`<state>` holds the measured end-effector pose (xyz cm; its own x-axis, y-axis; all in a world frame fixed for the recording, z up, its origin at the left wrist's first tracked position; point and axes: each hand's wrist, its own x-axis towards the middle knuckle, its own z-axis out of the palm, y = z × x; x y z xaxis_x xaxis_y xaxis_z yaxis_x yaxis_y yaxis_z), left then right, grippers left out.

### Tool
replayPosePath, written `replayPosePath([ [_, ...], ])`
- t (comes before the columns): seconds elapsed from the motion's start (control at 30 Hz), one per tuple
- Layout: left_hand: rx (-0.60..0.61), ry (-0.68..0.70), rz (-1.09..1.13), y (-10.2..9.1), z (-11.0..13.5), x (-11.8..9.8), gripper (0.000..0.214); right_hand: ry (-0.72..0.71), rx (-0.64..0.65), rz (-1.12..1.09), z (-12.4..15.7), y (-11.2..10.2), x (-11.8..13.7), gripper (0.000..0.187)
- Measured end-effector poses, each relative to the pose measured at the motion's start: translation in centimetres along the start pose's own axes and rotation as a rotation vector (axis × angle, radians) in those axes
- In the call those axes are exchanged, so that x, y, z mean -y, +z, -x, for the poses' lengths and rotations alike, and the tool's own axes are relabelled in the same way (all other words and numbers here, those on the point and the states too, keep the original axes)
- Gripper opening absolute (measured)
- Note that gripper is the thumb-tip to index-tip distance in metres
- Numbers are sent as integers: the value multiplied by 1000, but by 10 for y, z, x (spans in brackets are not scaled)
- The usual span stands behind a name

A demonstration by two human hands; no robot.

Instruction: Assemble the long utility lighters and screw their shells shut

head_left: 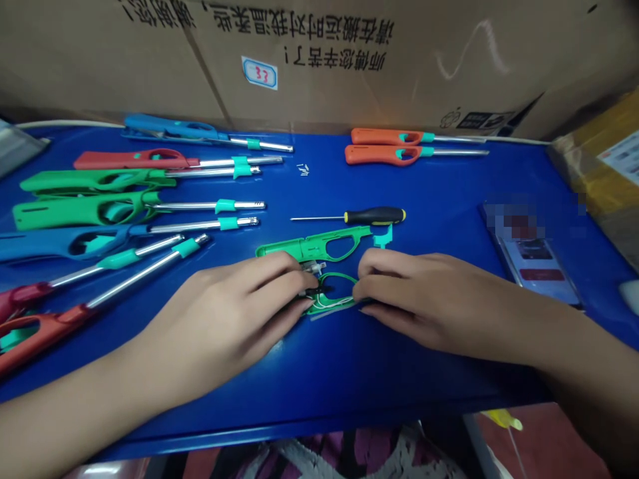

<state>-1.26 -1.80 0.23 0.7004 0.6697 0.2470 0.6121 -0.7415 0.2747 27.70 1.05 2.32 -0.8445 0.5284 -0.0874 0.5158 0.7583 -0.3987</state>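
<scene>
Head cam, L hand [239, 303], R hand [429, 299], grips pinching lower grn shell [324, 301], box lbl [259, 72] "33"

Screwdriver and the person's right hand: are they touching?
Apart. In the head view, a strip of blue table shows between the screwdriver's handle and the right hand nearer the wearer.

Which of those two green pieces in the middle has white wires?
The green piece between the left hand and right hand, closer to the person: white wires run across it. The green half-shell beyond it, beside the screwdriver, shows none.
</scene>
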Motion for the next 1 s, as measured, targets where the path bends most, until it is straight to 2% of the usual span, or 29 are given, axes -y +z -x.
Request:
replayPosePath([
  [0.27, -5, -9, 4, 0, -1, 0, 17, 16, 20, -79, 1, -4, 1, 16],
  [0.43, -10, -22, 20, 0, -1, -1, 17, 36, -20, -95, -4, -1, 3, 20],
  [0.67, -19, -38, 42, 1, -1, -1, 14, 67, -86, -108, -8, 7, 5, 12],
  [1.0, -51, 31, 38, 1, -1, 0, 21, 34, -77, -48, -7, 7, 6, 17],
])
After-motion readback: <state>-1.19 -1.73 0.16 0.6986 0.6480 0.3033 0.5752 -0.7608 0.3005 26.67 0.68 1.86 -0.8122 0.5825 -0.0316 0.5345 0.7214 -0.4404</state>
